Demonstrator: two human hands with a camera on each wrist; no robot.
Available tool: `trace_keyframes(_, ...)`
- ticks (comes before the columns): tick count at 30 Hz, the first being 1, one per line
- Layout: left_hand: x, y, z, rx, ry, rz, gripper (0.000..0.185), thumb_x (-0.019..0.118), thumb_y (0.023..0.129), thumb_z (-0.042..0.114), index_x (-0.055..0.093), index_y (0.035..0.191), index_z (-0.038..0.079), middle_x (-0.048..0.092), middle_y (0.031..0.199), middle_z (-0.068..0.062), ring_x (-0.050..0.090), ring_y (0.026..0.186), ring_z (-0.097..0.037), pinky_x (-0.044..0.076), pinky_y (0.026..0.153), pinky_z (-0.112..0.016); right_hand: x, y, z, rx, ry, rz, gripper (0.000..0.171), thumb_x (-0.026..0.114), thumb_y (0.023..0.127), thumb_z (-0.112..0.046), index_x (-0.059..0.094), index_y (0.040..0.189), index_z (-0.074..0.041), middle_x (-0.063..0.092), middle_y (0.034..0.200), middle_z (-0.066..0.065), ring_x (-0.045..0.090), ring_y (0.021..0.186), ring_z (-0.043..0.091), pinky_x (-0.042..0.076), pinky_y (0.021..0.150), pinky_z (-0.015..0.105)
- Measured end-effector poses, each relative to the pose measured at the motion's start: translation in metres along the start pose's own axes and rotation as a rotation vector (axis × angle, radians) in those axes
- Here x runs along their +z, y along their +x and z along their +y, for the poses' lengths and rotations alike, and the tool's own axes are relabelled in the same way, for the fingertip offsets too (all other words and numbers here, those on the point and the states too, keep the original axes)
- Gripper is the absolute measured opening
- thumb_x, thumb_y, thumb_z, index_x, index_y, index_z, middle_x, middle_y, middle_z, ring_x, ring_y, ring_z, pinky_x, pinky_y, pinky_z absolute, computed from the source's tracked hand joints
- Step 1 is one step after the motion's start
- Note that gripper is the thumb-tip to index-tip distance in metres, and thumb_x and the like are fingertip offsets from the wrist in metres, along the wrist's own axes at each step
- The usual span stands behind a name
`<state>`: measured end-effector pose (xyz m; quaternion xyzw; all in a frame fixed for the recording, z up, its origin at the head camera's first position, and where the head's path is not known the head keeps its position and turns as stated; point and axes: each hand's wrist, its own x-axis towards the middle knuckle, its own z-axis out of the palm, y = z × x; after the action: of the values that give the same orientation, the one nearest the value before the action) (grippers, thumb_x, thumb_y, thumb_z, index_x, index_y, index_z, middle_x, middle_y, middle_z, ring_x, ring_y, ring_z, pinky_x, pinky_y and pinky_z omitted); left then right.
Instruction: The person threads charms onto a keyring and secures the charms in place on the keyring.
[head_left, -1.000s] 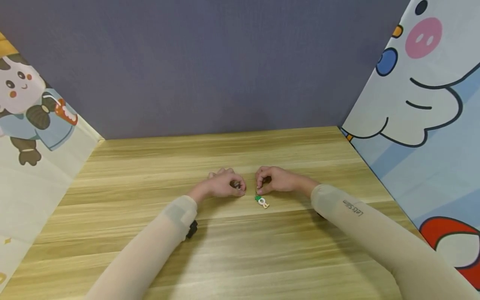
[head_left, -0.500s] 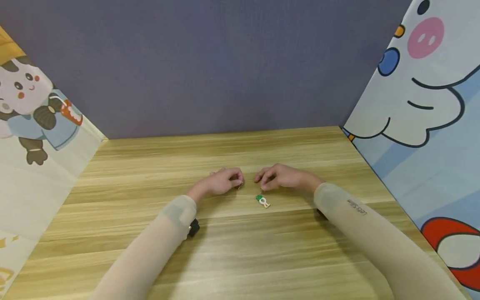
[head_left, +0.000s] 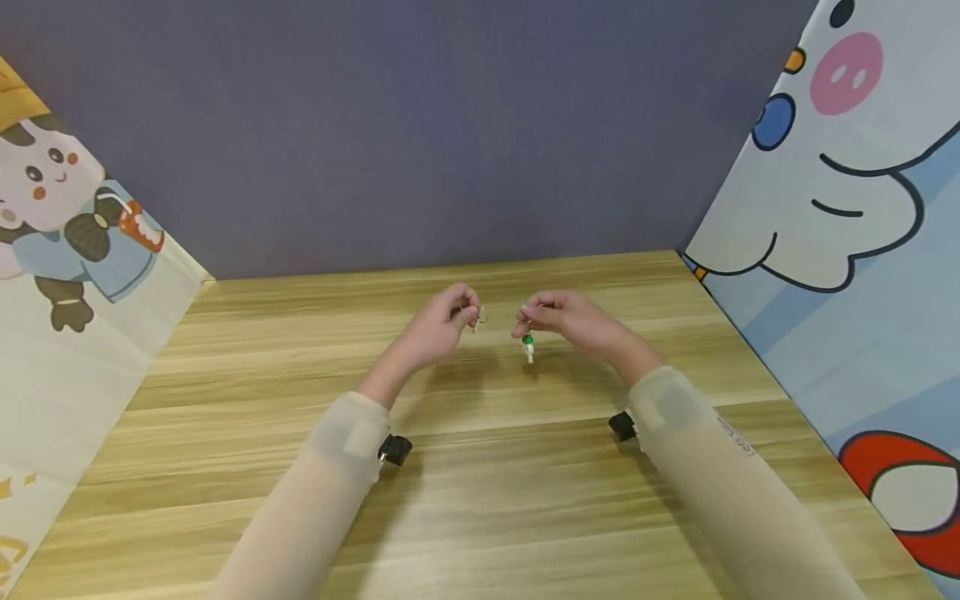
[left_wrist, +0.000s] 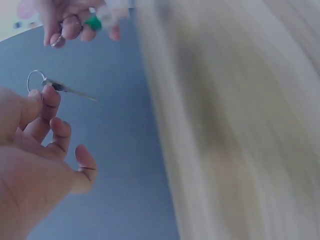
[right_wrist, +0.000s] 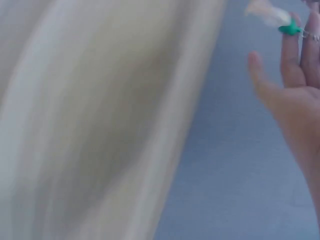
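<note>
Above the table, my left hand (head_left: 437, 329) pinches a thin metal ring between thumb and forefinger, its other fingers loosely bent. From the ring a slim metal key (left_wrist: 75, 92) sticks out toward the right in the left wrist view. My right hand (head_left: 576, 321), level with it and a short gap away, pinches the chain end of a small keychain charm (head_left: 528, 348). The charm has a green top and a white body, and it hangs below the fingers. A small metal ring (left_wrist: 57, 41) shows at the right fingertips. In the right wrist view, those fingertips are partly cut off.
The wood-grain table (head_left: 480, 500) spreads beneath both hands. A grey-blue panel (head_left: 450, 133) stands behind it, with cartoon-printed walls at left (head_left: 127, 350) and right (head_left: 810, 200). Black wrist cameras (head_left: 396, 450) sit under the light sleeves.
Both hands have risen and moved away toward the back panel. The charm, lying on the table before, now hangs from my right hand. The ring and key now show at my left fingertips.
</note>
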<state>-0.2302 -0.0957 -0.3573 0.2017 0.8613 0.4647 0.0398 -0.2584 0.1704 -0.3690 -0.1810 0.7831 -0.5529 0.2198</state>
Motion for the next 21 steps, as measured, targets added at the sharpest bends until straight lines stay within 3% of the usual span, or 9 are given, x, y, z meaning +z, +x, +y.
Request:
trace_keyframes(3,-0.003,-0.004,0.013,0.021,-0.042,0.073,0.008,0.050,0.112,0.012,0.058,0.111,0.009,0.067,0.099,-0.010,0.058,0.084,-0.022,0.049,0.074,-0.035,0.007,-0.005,-0.014,-0.034,-0.021,0.089,0.031,0.057,0.111,-0.036,0.070,0.116,-0.008,0.074,0.092,0.003,0.073,0.107,0.028,0.055,0.107,0.047)
trace_keyframes(7,-0.005,-0.013,0.028,0.042,-0.058,0.146,0.009,0.053,0.111,0.011,0.060,0.115,0.008,0.069,0.099,-0.008,0.059,0.085,-0.022,0.049,0.076,-0.036,0.020,-0.017,-0.032,-0.052,-0.091,0.197,0.032,0.062,0.108,-0.042,0.074,0.109,-0.013,0.074,0.083,0.000,0.070,0.093,0.026,0.053,0.080,0.036)
trace_keyframes(12,-0.007,-0.030,0.039,0.030,-0.114,0.252,0.013,0.055,0.111,0.018,0.062,0.117,0.009,0.071,0.102,-0.008,0.059,0.088,-0.020,0.048,0.078,-0.034,0.035,-0.031,-0.042,-0.110,-0.012,0.285,0.027,0.066,0.107,-0.031,0.078,0.114,-0.008,0.077,0.085,0.000,0.074,0.089,0.020,0.059,0.088,0.031)
trace_keyframes(16,-0.004,-0.047,0.042,0.039,-0.184,0.332,0.014,0.057,0.111,0.022,0.063,0.112,0.009,0.068,0.097,-0.007,0.059,0.089,-0.020,0.046,0.077,-0.031,0.046,-0.040,-0.040,-0.120,0.070,0.296,0.027,0.065,0.107,-0.027,0.079,0.117,-0.006,0.079,0.102,0.003,0.076,0.099,0.020,0.062,0.091,0.029)
trace_keyframes(21,0.005,-0.061,0.041,0.065,-0.210,0.322,0.010,0.059,0.110,0.017,0.063,0.108,0.008,0.068,0.093,-0.010,0.060,0.088,-0.019,0.045,0.077,-0.032,0.052,-0.047,-0.036,-0.115,0.071,0.296,0.027,0.065,0.107,-0.026,0.081,0.110,-0.004,0.078,0.123,0.009,0.075,0.114,0.020,0.061,0.095,0.028)
